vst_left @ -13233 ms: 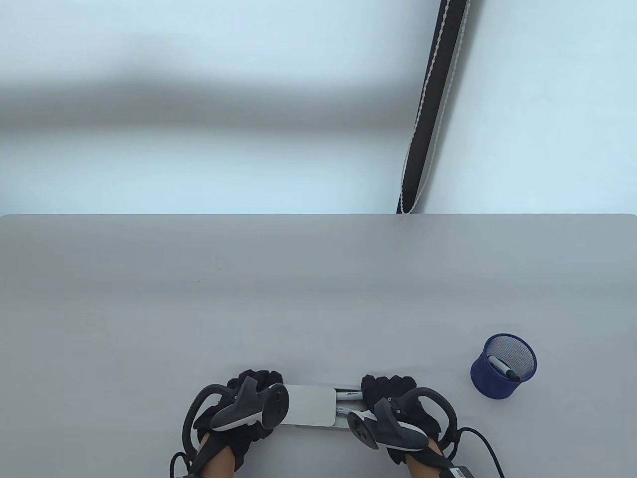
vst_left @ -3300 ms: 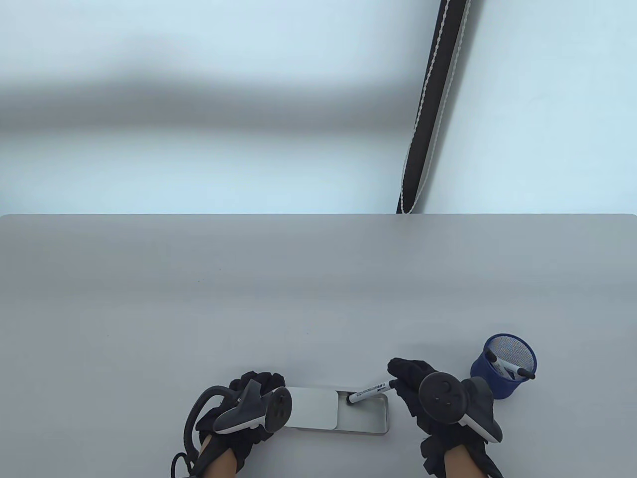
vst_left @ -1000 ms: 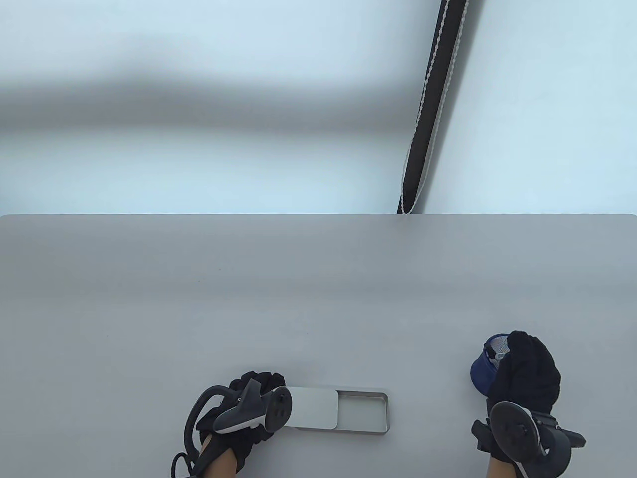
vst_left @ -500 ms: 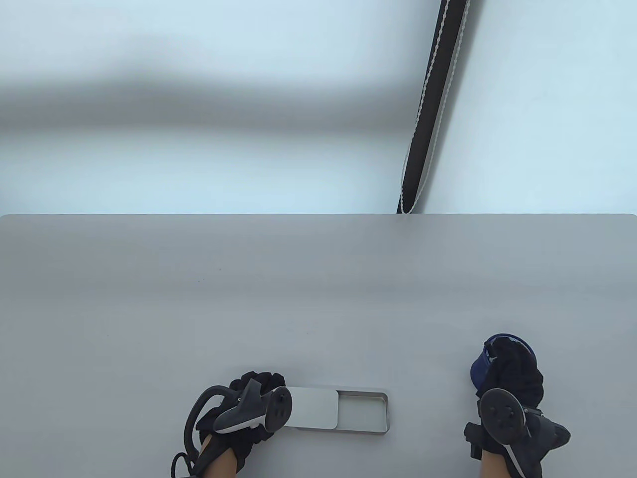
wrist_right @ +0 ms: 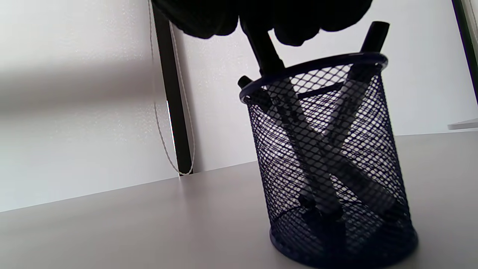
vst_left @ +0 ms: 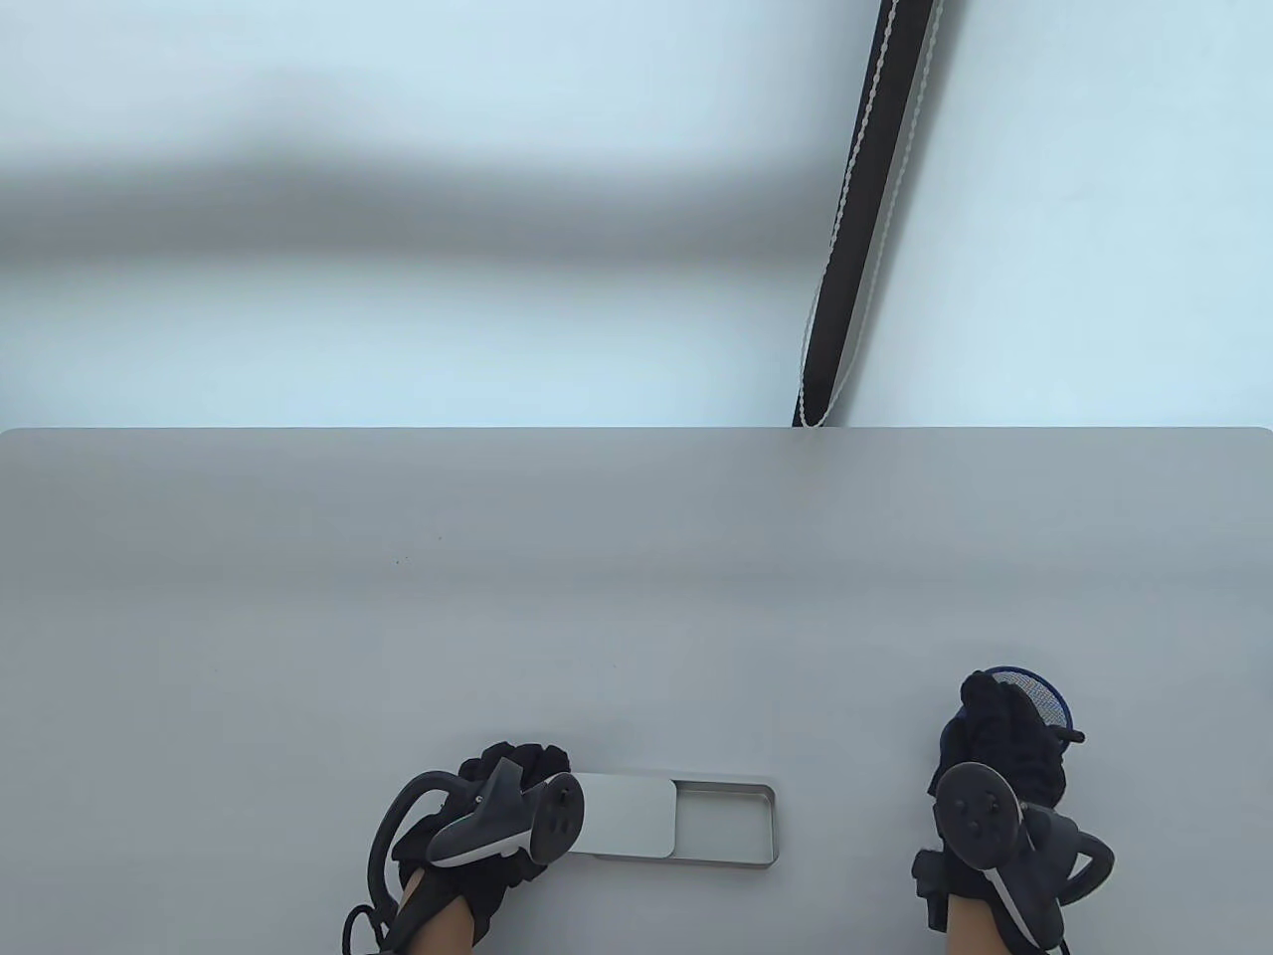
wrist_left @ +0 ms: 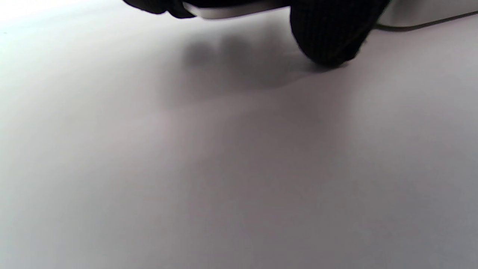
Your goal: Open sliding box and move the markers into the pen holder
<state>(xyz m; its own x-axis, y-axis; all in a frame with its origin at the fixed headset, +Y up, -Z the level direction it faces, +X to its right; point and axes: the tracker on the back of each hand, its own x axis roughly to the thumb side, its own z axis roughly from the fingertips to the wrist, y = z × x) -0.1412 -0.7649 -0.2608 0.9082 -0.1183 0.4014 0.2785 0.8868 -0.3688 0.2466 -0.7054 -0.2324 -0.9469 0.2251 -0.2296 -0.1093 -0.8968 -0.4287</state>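
With lid slid back, sliding box (vst_left: 724, 826) shows no markers; pen holder (wrist_right: 328, 160) holds three.
Right hand (vst_left: 1000, 741) grips one marker (wrist_right: 263, 48), lower than before; left hand (vst_left: 497, 796) clasps the box.

Looks like an office or a plain lab workroom. Evidence: wide pale grey desk (vst_left: 636, 597) with a smooth laminate-type top and rounded far corners, pushed up against a bare white wall (vst_left: 398, 328). Behind the desk's far edge, right of its middle, a dark vertical strip (vst_left: 860, 219) with a looped white bead cord (wrist_right: 164, 123) hangs down to desk level, the kind used on a roller blind. Desk stationery fits too: blue wire-mesh pen holder (wrist_right: 328, 164) near the desk's front right corner with markers (wrist_right: 298, 130) in it, and a flat metal sliding box (vst_left: 686, 821) at the desk's front edge. No domestic or workshop items visible.
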